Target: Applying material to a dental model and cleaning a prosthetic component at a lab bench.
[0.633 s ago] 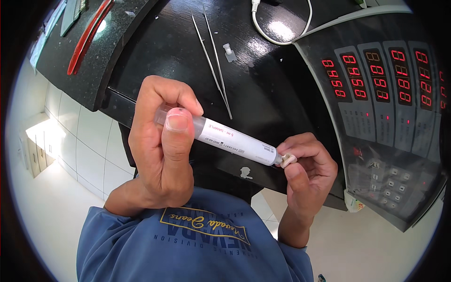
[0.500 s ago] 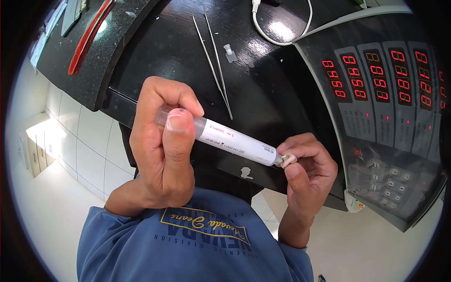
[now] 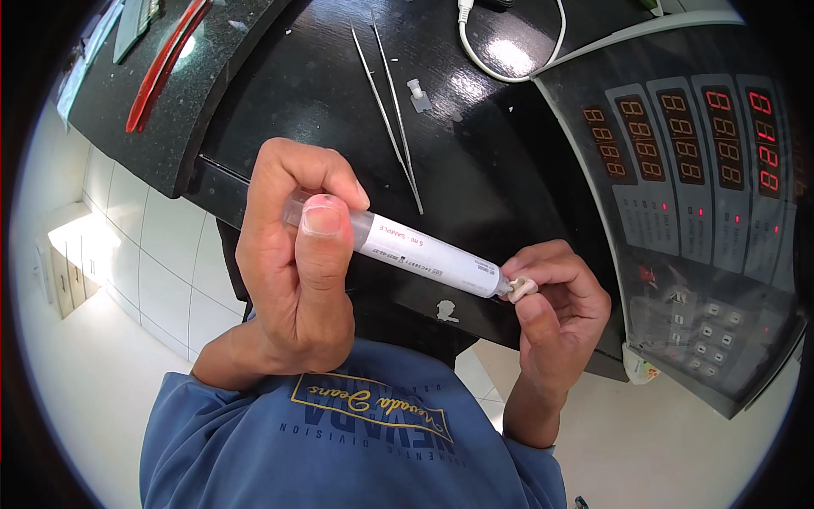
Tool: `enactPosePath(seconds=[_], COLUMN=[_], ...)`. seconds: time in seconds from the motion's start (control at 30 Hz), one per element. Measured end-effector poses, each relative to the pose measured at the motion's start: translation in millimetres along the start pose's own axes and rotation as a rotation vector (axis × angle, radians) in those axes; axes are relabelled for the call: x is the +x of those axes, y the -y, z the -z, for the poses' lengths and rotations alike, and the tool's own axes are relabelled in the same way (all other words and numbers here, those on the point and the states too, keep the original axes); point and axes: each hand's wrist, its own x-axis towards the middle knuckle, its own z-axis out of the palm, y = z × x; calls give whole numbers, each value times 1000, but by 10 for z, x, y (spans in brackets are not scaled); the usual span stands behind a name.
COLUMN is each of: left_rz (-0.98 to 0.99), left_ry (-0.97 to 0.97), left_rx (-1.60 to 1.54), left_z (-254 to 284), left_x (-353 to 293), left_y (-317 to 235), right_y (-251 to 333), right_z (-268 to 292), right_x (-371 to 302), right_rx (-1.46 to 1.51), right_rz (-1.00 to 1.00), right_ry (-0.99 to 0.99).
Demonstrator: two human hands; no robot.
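Note:
A white-labelled syringe (image 3: 428,254) lies slanted across the middle of the view, its tip pointing down to the right. My left hand (image 3: 301,254) is closed around its rear end, the fingers curled over and the thumb along the barrel. At the tip, my right hand (image 3: 555,310) pinches a small cream-white dental crown (image 3: 522,289) between thumb and fingers. The crown sits right at the syringe's nozzle; whether the two touch, I cannot tell. Part of the syringe's back end is hidden by my left hand.
Metal tweezers (image 3: 392,119) lie on the black table (image 3: 297,110) beyond my hands, beside a small clear plastic cap (image 3: 417,95). A panel with red digit displays (image 3: 678,140) fills the right side. Red-handled pliers (image 3: 165,68) lie far left; a white cable (image 3: 509,78) loops at the back.
My hands keep the same pose on the syringe and the crown. The view has shifted very slightly. Several digits on the red displays look dimmer.

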Motion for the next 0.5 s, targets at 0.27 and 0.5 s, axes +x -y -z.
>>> enactPosePath(seconds=[0.27,0.5], left_rz=[-18,-71], left_ry=[7,6], left_rx=[-29,-62], left_z=[6,-14], left_x=[-11,3], left_y=[11,28], right_y=[-7,-12], right_z=[-10,-21], right_x=[-9,-1], right_rx=[3,0], right_rz=[1,21], right_ry=[-7,-11])
